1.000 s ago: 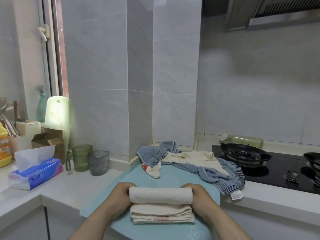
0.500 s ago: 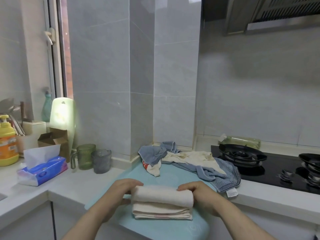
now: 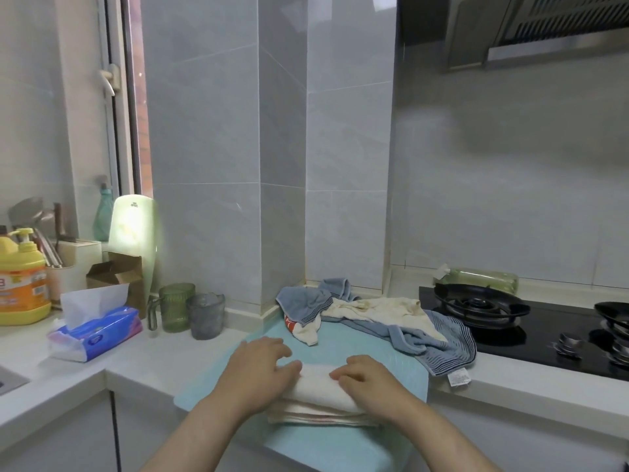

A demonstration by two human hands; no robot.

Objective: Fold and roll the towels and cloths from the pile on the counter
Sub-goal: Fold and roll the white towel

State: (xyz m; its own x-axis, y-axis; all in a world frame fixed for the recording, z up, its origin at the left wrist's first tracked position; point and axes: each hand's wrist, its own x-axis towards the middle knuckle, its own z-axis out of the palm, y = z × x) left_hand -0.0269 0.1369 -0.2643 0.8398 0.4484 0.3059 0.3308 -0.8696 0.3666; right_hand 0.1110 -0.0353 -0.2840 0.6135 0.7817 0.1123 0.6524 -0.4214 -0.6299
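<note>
Head: both hands [image 3: 258,369] [image 3: 371,383] on towel [image 3: 318,386]

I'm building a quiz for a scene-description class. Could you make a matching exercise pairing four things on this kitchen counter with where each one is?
Things:
1. cream rolled towel
2. blue striped towel
3. yellow pump bottle
4. green ribbed mug

Places:
A. beside the grey cup
B. under the left hand and right hand
C. far left of the white counter
D. heaped beside the black hob

Pairs: 1-B, 2-D, 3-C, 4-A
</note>
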